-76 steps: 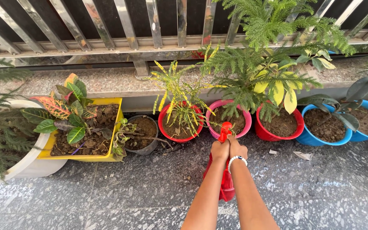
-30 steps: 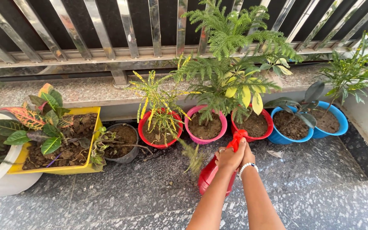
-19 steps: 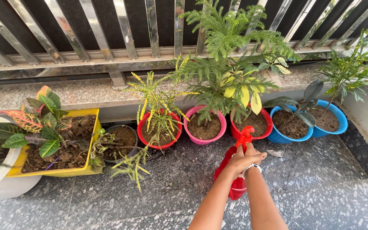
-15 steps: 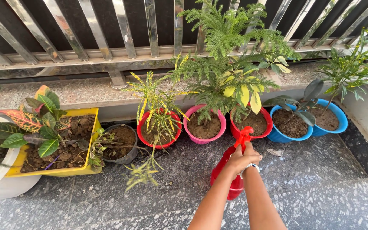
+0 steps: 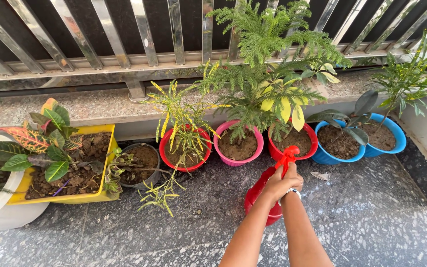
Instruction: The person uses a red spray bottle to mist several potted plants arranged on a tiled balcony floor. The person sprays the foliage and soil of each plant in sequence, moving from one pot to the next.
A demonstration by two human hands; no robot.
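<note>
Both hands grip a red spray bottle point(image 5: 260, 195) over the speckled floor point(image 5: 362, 222), near the right of the pot row. The left hand point(image 5: 272, 187) closes its fingers around the bottle's neck; the right hand point(image 5: 288, 179), with a bead bracelet point(image 5: 289, 191) at the wrist, wraps the trigger head, which points at the far red pot point(image 5: 292, 148). To the left of that pot stand a pink pot point(image 5: 238, 146) and another red pot point(image 5: 184, 151) with a yellow-green plant. 2 blue pots point(image 5: 362, 143) sit at the right. Farther left are a grey pot point(image 5: 142, 165), a yellow planter point(image 5: 70, 165) and a white pot point(image 5: 1, 202). A loose sprig point(image 5: 159, 195) lies on the floor. A metal railing point(image 5: 144, 34) runs along the far side.
</note>
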